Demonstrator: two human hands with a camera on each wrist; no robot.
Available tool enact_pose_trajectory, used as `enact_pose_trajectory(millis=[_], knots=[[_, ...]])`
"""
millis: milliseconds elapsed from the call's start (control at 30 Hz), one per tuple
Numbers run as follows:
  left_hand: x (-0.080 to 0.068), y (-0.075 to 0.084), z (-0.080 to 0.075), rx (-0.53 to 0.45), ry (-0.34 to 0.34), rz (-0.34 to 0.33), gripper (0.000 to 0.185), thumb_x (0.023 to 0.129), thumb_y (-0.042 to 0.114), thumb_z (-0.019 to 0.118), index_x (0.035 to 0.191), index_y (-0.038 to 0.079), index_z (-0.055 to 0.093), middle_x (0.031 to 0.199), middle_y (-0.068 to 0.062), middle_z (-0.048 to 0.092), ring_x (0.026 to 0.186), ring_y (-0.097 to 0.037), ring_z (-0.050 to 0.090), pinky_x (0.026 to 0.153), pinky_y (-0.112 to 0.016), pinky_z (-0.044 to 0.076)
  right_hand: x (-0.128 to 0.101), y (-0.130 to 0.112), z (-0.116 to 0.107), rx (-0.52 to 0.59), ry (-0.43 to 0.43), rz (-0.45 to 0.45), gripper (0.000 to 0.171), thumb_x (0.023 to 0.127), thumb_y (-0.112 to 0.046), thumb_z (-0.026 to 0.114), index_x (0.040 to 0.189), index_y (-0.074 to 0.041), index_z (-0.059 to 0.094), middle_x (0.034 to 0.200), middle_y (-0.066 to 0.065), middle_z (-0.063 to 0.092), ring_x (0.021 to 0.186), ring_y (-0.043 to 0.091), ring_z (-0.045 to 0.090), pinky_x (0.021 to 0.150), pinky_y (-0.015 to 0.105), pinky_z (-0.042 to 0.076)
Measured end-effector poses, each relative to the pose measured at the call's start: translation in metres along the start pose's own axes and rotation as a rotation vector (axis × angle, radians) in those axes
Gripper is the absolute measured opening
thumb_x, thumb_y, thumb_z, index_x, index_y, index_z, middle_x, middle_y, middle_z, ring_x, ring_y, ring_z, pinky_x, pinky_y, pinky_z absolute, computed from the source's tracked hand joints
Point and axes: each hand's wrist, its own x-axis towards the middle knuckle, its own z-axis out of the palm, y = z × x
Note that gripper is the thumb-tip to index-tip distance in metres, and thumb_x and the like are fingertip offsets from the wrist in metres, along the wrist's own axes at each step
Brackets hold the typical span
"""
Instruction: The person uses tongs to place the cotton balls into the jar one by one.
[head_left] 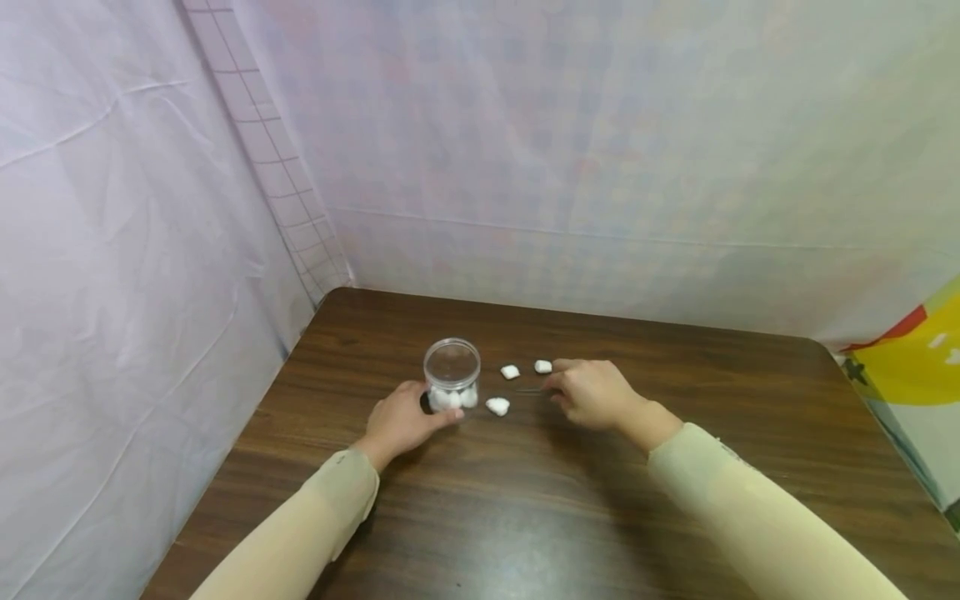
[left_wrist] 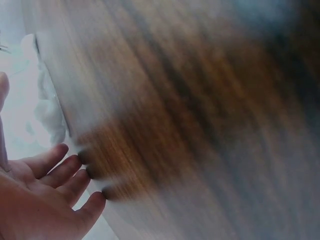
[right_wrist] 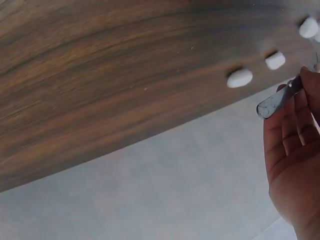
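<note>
A clear round jar (head_left: pixel 452 367) stands on the table with several white cotton balls (head_left: pixel 454 399) at its bottom. My left hand (head_left: pixel 405 419) holds it low on its left side, the thumb across the front. Pinched in my right hand (head_left: pixel 595 392) is a pair of metal tweezers (right_wrist: pixel 275 102), its thin tips pointing left toward the jar. Three loose white cotton pieces lie between jar and right hand: a near one (head_left: pixel 497 406), a far one (head_left: pixel 510 372) and another (head_left: pixel 543 367) beside the right fingers. The palm hides part of the tweezers.
The brown wooden table (head_left: pixel 465 517) reaches back to a pale curtain (head_left: pixel 570 150). White cloth (head_left: pixel 112 292) hangs along its left side. A yellow and red patterned thing (head_left: pixel 911 367) is beyond the right edge.
</note>
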Motion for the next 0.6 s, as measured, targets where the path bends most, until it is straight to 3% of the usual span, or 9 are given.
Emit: enact_pose_trajectory(millis=[200,600], knots=[[0.000,0.000,0.001,-0.002,0.003,-0.003,0.083,0.082,0.066,0.069,0.138,0.006,0.058,0.137,-0.017,0.057,0.123,-0.038,0.055,0.102,-0.058,0.040,0.005,-0.006,0.005,-0.008,-0.020,-0.017,0.018,0.083,-0.015,0.077,0.101,-0.017,0.077,0.094,-0.005,0.065,0.072,0.014,0.065,0.054,0.033,0.052],[0.001,-0.002,0.002,-0.001,0.006,0.005,0.083,0.082,0.066,0.068,0.139,0.006,0.057,0.137,-0.018,0.057,0.123,-0.038,0.055,0.101,-0.059,0.040,0.007,-0.007,0.016,-0.035,-0.045,-0.018,0.017,0.081,-0.013,0.076,0.097,-0.017,0.077,0.089,-0.007,0.062,0.074,0.015,0.065,0.056,0.036,0.053]])
